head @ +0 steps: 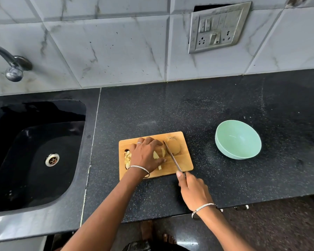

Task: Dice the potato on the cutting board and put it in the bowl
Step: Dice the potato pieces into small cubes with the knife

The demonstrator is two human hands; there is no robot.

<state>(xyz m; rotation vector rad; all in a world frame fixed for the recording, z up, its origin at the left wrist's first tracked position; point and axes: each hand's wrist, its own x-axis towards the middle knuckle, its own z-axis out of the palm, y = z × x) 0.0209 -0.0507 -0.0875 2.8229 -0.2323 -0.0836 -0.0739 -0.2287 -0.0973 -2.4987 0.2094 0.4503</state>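
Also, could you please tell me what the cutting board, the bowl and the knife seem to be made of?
Cutting board: wood or bamboo, matte tan with faint grain. Bowl: likely plastic or melamine, smooth mint green, soft sheen. Knife blade: metal, thin, grey, shiny.

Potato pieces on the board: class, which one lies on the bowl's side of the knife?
The large brown-skinned chunk at the board's far right corner. The piece under the left hand and the diced bits lie across the knife.

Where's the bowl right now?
In the head view, the mint-green bowl stands on the dark counter, right of the cutting board and apart from it.
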